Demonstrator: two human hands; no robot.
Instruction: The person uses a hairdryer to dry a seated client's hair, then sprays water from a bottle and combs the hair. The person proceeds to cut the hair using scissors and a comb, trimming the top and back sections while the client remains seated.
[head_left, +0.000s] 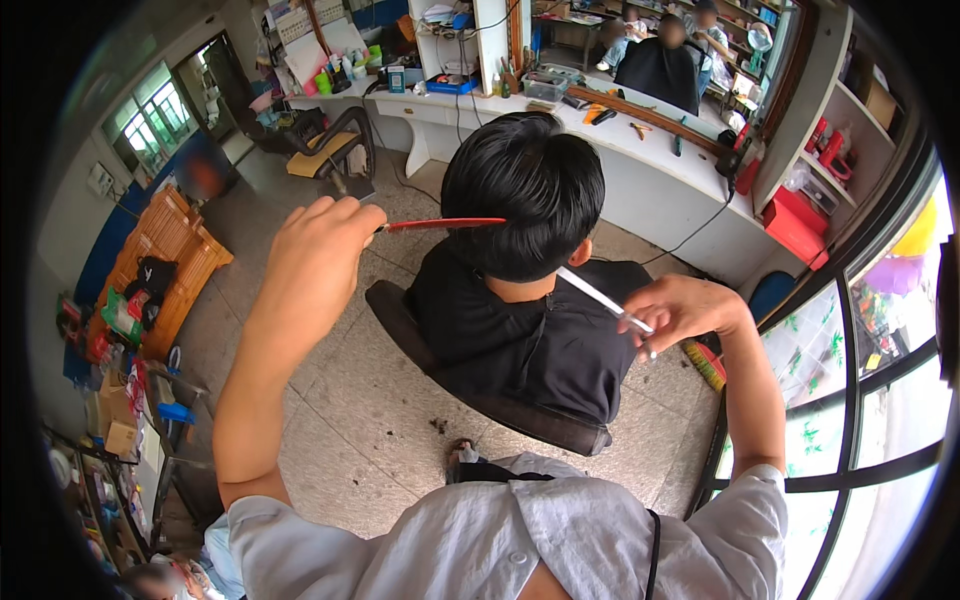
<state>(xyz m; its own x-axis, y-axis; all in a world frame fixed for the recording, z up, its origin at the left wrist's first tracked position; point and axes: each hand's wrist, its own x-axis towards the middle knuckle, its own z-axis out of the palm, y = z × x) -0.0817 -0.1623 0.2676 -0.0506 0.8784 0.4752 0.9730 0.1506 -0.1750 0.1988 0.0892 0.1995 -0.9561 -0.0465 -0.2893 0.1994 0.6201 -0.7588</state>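
Observation:
A person with short black hair (525, 195) sits before me with their back turned, draped in a black barber's cape (510, 337). My left hand (330, 240) grips a red comb (446, 223), which lies level across the left back of the head. In my right hand (679, 311) are haircutting scissors (596, 291). Their blades point up and left to the hairline behind the right ear, and look closed together or nearly so. Whether any hair is between the blades cannot be made out. Behind the cape curves the dark chair back (480, 390).
A white counter (637, 127) with clippers and bottles runs below a framed mirror (660, 52). At far left are an empty barber chair (330, 146) and a wooden bench (165, 270). Glass panels (810, 420) stand close on my right, near a broom (705, 365). Hair clippings (439, 426) dot the floor.

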